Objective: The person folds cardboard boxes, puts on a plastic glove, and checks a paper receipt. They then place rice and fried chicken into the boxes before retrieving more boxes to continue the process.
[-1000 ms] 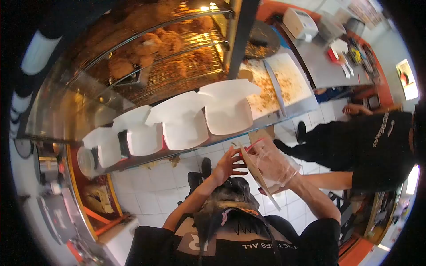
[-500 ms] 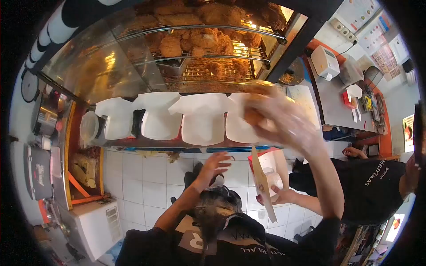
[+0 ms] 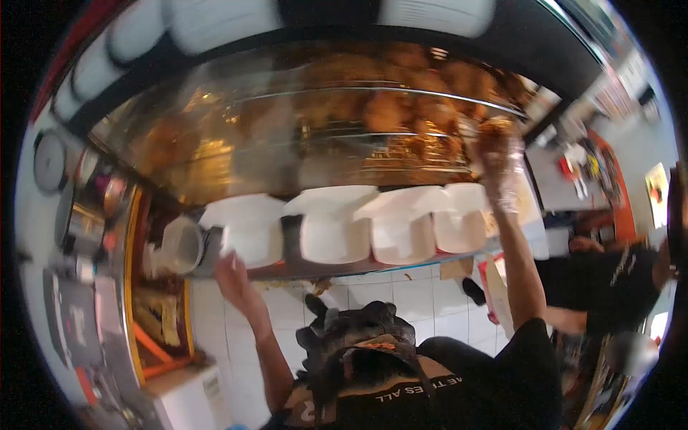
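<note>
My right hand [image 3: 500,168], in a clear plastic glove, is raised at the right end of the glass cabinet [image 3: 287,154]. Its fingers are closed around a golden-brown piece of fried chicken [image 3: 496,129]; blur hides its exact shape. My bare left hand [image 3: 240,285] is at the counter's front edge, by the leftmost white box [image 3: 252,240]. Its fingers look stretched out, somewhat smeared, with nothing visible in them. More open boxes line the counter: a second [image 3: 335,236], a third [image 3: 403,233] and one at the right [image 3: 460,226], all with white insides.
Fried chicken [image 3: 387,111] fills racks behind the glass. A clear plastic tub [image 3: 182,244] stands at the counter's left end. At right, a co-worker in a black shirt [image 3: 591,287] stands close, beside a red-and-white box [image 3: 496,287] partly behind my right arm. A white-tiled floor [image 3: 412,301] lies below.
My view has shifted, so the boxes appear lower. My left hand has moved left to the leftmost box. My right hand, still around the chicken, has moved up to the cabinet's right end.
</note>
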### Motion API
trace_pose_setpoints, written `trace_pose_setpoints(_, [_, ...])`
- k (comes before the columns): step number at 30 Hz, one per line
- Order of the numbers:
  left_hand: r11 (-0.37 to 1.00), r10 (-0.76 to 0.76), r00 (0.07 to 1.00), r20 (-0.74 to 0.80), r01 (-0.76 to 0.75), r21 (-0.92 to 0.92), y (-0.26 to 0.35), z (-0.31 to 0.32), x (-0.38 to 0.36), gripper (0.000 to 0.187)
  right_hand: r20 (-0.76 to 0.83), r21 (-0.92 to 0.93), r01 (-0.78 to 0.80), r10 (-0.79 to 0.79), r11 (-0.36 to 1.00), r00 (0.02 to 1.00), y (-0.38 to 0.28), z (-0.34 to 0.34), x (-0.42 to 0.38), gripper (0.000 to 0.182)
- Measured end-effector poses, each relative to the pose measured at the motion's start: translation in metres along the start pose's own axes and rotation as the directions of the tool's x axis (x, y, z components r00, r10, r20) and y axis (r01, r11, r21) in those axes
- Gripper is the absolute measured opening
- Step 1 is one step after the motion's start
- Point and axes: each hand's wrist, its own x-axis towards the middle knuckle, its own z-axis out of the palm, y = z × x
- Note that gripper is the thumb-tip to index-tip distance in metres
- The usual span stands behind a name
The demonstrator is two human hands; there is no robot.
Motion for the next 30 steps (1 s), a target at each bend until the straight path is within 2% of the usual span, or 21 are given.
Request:
trace_pose_setpoints(1, [0.990,0.060,0.998,-0.020,-0.062,-0.130,0.000,0.002,0.034,0.036,-0.123,-0.264,0.256,-0.296,0.930,0.947,0.008,0.010,0.023,0.040])
trace_pose_setpoints(2, [0.985,0.160,0.987,-0.027,-0.161,-0.062,0.001,0.004,0.067,0.041,-0.202,-0.216,0.221,-0.264,0.951,0.943,0.000,0.026,0.030,0.053])
trace_pose_setpoints(3, [0.972,0.230,0.973,-0.038,-0.231,-0.047,0.011,0.009,0.099,0.045,-0.049,-0.451,0.266,-0.321,0.852,0.946,0.020,0.031,0.048,0.046])
trace_pose_setpoints(4, [0.966,0.256,0.966,-0.040,-0.257,-0.036,0.014,0.014,0.130,0.052,0.071,-0.578,0.427,-0.478,0.695,0.875,0.059,0.042,0.065,0.053])
trace_pose_setpoints(5, [0.970,0.241,0.969,-0.061,-0.241,0.012,0.020,0.019,0.152,0.059,0.124,-0.354,0.286,-0.259,0.890,0.958,0.065,0.041,0.064,0.054])
trace_pose_setpoints(6, [0.972,0.231,0.970,-0.077,-0.227,0.054,0.026,0.026,0.172,0.066,0.124,-0.513,0.430,-0.432,0.743,0.893,0.026,0.044,0.065,0.053])
trace_pose_setpoints(8, [0.959,0.276,0.949,-0.150,-0.261,0.114,0.016,0.034,0.206,0.074,-0.027,-0.485,-0.045,0.037,0.873,0.999,-0.025,0.039,0.051,0.060])
trace_pose_setpoints(9, [0.940,0.328,0.925,-0.193,-0.298,0.167,0.012,0.035,0.216,0.082,-0.069,-0.496,0.115,-0.171,0.861,0.983,0.067,0.034,0.068,0.067])
trace_pose_setpoints(10, [0.944,0.316,0.926,-0.206,-0.284,0.171,0.010,0.032,0.220,0.082,-0.110,-0.484,0.201,-0.287,0.852,0.951,0.015,0.027,0.045,0.071])
trace_pose_setpoints(11, [0.966,0.256,0.937,-0.239,-0.239,0.099,0.009,0.030,0.223,0.087,-0.088,-0.647,-0.101,0.058,0.756,0.994,-0.086,0.025,0.021,0.070])
trace_pose_setpoints(12, [0.979,0.202,0.943,-0.266,-0.204,0.022,0.009,0.029,0.228,0.091,-0.114,-0.572,0.064,-0.157,0.818,0.981,-0.108,0.031,0.001,0.061])
trace_pose_setpoints(13, [0.980,0.196,0.943,-0.269,-0.198,0.020,0.005,0.030,0.229,0.091,-0.137,-0.511,0.051,-0.140,0.858,0.981,-0.139,0.039,-0.022,0.057])
trace_pose_setpoints(14, [0.961,0.277,0.924,-0.264,-0.264,0.086,-0.001,0.032,0.227,0.093,-0.138,-0.451,0.176,-0.263,0.875,0.955,-0.158,0.049,-0.041,0.054])
trace_pose_setpoints(15, [0.931,0.360,0.898,-0.252,-0.331,0.150,-0.007,0.035,0.227,0.094,-0.132,-0.160,0.166,-0.188,0.973,0.973,-0.181,0.067,-0.062,0.050])
trace_pose_setpoints(19, [0.904,0.422,0.895,-0.143,-0.405,0.133,-0.013,0.029,0.225,0.096,0.094,-0.082,0.420,-0.413,0.904,0.906,-0.289,0.118,-0.100,0.042])
trace_pose_setpoints(20, [0.938,0.345,0.934,-0.099,-0.338,0.080,-0.011,0.024,0.230,0.099,0.118,-0.081,0.481,-0.470,0.873,0.875,-0.305,0.132,-0.102,0.044])
trace_pose_setpoints(23, [0.923,0.385,0.902,-0.192,-0.373,0.099,-0.022,0.053,0.237,0.110,0.195,-0.057,0.545,-0.526,0.836,0.828,-0.352,0.168,-0.102,0.048])
trace_pose_setpoints(25, [0.938,0.344,0.918,-0.197,-0.329,0.107,-0.025,0.071,0.225,0.112,0.134,-0.054,0.637,-0.626,0.769,0.768,-0.380,0.194,-0.095,0.053])
trace_pose_setpoints(27, [0.883,0.462,0.886,-0.050,-0.453,0.122,-0.033,0.073,0.205,0.111,0.128,0.006,0.646,-0.641,0.763,0.757,-0.394,0.213,-0.098,0.053])
trace_pose_setpoints(28, [0.888,0.450,0.892,-0.047,-0.441,0.129,-0.032,0.057,0.199,0.111,0.122,0.033,0.660,-0.658,0.751,0.743,-0.395,0.224,-0.097,0.054])
trace_pose_setpoints(30, [0.878,0.445,0.877,0.180,-0.467,0.106,-0.027,0.034,0.197,0.110,0.154,0.057,0.649,-0.649,0.758,0.745,-0.406,0.238,-0.102,0.054])
